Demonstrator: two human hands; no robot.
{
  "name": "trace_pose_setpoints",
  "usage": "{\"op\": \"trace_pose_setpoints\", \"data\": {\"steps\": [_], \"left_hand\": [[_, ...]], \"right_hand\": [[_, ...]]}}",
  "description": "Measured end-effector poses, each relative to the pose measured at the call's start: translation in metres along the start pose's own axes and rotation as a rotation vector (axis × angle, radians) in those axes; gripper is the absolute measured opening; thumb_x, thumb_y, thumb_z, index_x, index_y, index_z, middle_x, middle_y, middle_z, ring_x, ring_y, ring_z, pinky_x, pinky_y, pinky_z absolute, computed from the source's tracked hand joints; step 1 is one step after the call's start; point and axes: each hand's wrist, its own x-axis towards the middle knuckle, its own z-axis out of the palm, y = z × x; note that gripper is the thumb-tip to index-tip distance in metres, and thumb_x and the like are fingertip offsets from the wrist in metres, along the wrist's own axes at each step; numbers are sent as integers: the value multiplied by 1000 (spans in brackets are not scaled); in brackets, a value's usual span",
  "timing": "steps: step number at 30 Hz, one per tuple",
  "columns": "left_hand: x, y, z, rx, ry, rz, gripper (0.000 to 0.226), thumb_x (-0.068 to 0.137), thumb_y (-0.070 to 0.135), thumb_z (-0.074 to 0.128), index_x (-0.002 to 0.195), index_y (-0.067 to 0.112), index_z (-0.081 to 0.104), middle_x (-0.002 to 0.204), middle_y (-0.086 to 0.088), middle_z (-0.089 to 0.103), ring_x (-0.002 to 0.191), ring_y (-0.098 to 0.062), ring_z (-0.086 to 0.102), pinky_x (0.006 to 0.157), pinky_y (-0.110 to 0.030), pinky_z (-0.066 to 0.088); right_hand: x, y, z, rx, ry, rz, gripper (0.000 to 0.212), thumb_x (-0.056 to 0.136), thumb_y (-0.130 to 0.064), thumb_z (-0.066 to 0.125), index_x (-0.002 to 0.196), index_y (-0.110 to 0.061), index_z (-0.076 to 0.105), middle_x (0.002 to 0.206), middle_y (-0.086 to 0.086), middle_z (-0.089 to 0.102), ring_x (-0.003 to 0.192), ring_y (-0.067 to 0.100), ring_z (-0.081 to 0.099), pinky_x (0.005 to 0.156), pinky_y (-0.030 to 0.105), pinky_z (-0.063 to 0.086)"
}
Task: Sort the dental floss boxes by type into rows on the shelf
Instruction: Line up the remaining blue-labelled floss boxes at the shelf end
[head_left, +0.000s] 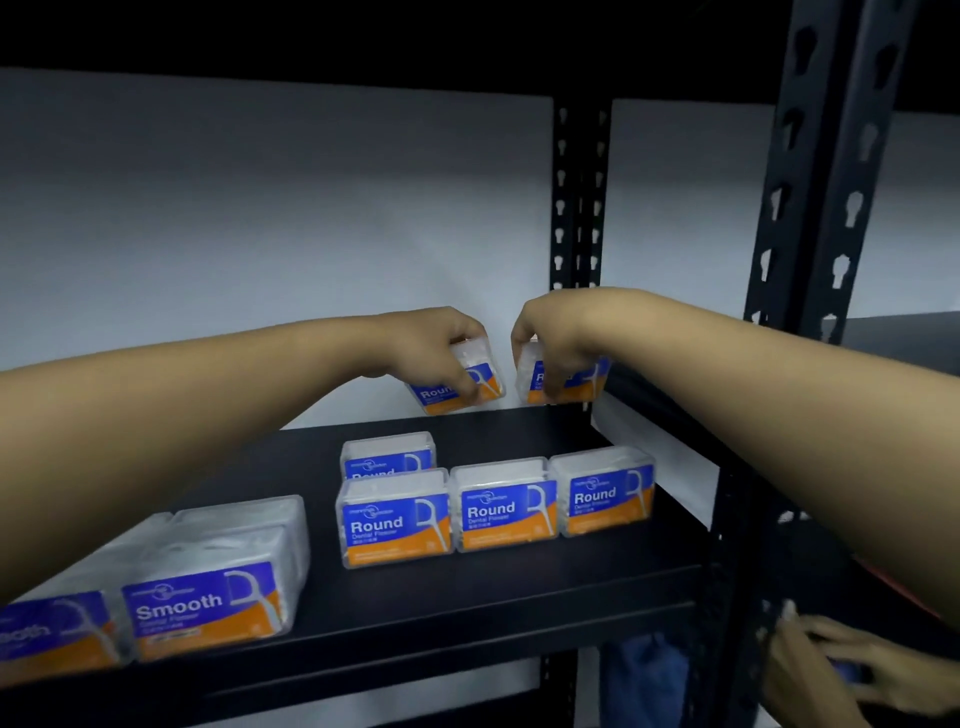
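We reach both arms to the rear of the black shelf (467, 597); our left hand (431, 348) grasps from above one Round box (485, 382), lifted and tilted near the back edge; our right hand (550, 338) grasps a second Round box (566, 382) just beside it, the two boxes apart; each grip is thus curled round its own box; nearer us stand three Round boxes in a row (498, 512), a fourth (387, 457) behind the leftmost; two Smooth boxes (208, 597) stand at the left front; another person's hands (841, 670) appear at lower right.
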Motion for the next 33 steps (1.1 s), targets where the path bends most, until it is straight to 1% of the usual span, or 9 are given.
{"op": "trace_pose_setpoints", "data": {"steps": [5, 9, 14, 17, 19, 23, 25, 28, 33], "left_hand": [[6, 8, 18, 9, -29, -10, 39, 83, 27, 82, 118, 19, 67, 115, -1, 73, 99, -20, 71, 87, -36, 61], [7, 11, 31, 4, -78, -35, 37, 82, 28, 83, 116, 21, 69, 114, 0, 74, 100, -20, 72, 91, -40, 61], [9, 17, 41, 24, -267, -93, 32, 85, 27, 80, 115, 22, 69, 115, 1, 76, 101, -20, 74, 93, -41, 60], [6, 17, 49, 53, -310, -116, 36, 88, 27, 77, 121, 19, 67, 118, 0, 76, 104, -20, 74, 89, -37, 61], [3, 15, 55, 47, -303, -138, 36, 90, 27, 75, 123, 19, 65, 118, 1, 76, 103, -19, 74, 81, -32, 61], [-7, 6, 50, 29, -270, -175, 48, 86, 30, 78, 129, 23, 58, 128, 4, 68, 110, -20, 70, 95, -39, 59], [-15, -3, 37, 13, -240, -197, 53, 83, 30, 81, 130, 24, 58, 129, 5, 65, 113, -18, 68, 92, -34, 59], [-33, -22, 20, -52, -202, -223, 50, 78, 24, 86, 123, 26, 64, 118, 5, 70, 106, -14, 69, 78, -26, 58], [-49, -51, 22, -140, -113, -282, 36, 77, 15, 87, 111, 18, 74, 103, 0, 80, 96, -17, 76, 88, -38, 62]], "right_hand": [[-4, -6, 11, -34, 3, 8, 60, 78, -30, 87, 133, -21, 64, 108, 0, 63, 96, 22, 63, 75, 32, 53], [-6, -8, 21, -66, -35, -5, 59, 78, -33, 87, 131, -18, 66, 120, 2, 69, 105, 21, 68, 79, 31, 56], [-5, -12, 33, -75, -113, -38, 55, 85, -30, 81, 136, -18, 64, 130, 2, 66, 108, 20, 65, 81, 28, 52], [-3, -13, 39, -64, -187, -55, 53, 88, -27, 79, 137, -16, 64, 134, 3, 65, 111, 21, 65, 85, 30, 52], [-4, -12, 41, -61, -205, -63, 53, 90, -26, 77, 140, -15, 62, 139, 5, 62, 121, 23, 62, 84, 29, 49], [-4, -10, 39, -22, -221, -68, 57, 91, -24, 77, 145, -18, 58, 143, 6, 59, 125, 25, 61, 90, 30, 51], [-2, -8, 38, 16, -233, -57, 57, 88, -24, 79, 142, -19, 60, 141, 6, 61, 122, 27, 62, 98, 34, 54], [2, -7, 37, 45, -222, -64, 55, 88, -24, 80, 140, -19, 63, 141, 7, 61, 123, 29, 61, 104, 42, 53], [1, -8, 36, 62, -218, -69, 55, 88, -26, 79, 141, -21, 63, 143, 6, 59, 125, 29, 59, 105, 42, 51]]}}
